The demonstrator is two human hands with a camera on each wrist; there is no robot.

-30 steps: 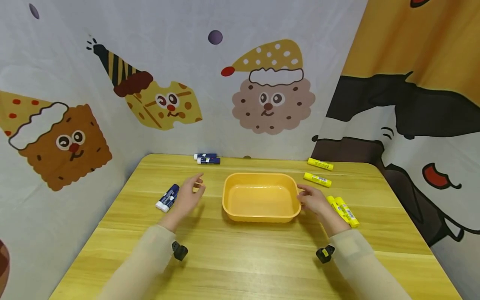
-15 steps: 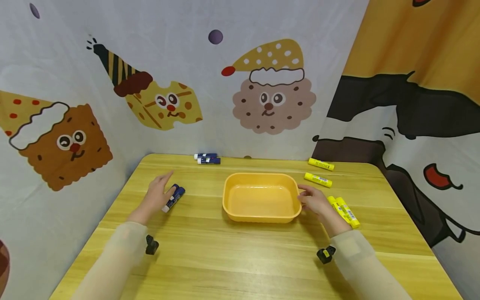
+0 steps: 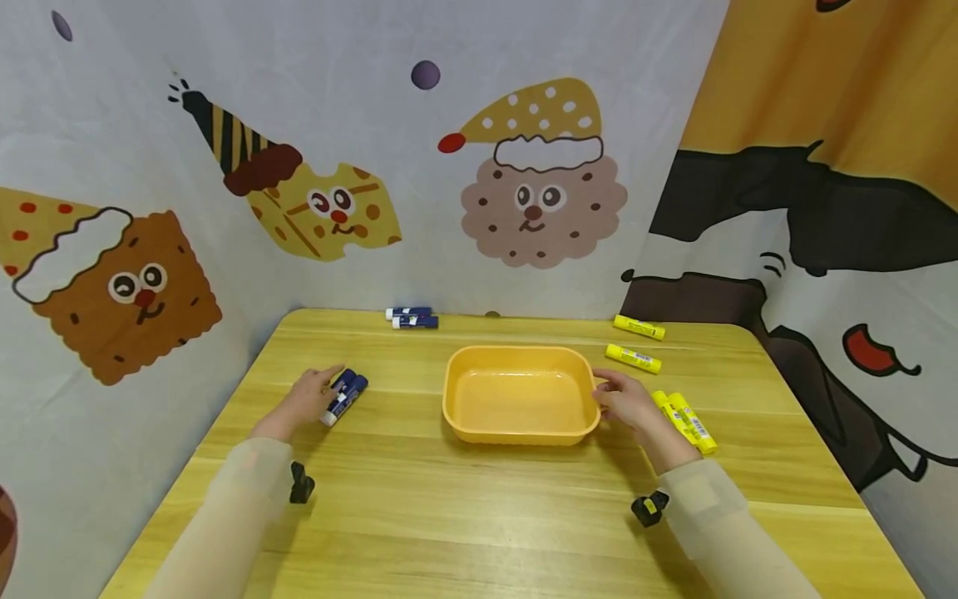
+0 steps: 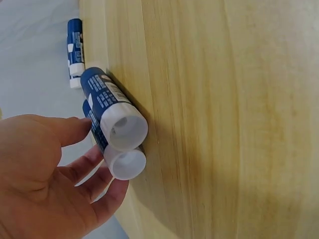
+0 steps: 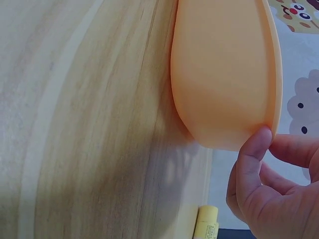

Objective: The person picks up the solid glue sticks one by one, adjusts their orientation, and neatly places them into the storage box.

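Left of the orange plastic tray [image 3: 520, 398], left hand [image 3: 305, 401] half-curled, fingertips touching two blue glue sticks [image 3: 343, 395], not gripping yet. Right hand [image 3: 627, 403] pinches the tray's rim, steadying it. Best close round both sticks firmly so neither rolls.

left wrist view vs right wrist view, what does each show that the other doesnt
Only the left wrist view shows the left hand with its fingers against two blue glue sticks lying side by side, white ends toward the camera, and another blue stick farther off. Only the right wrist view shows the right hand with its thumb on the rim of the orange tray, plus the end of a yellow glue stick. Both show the wooden table.
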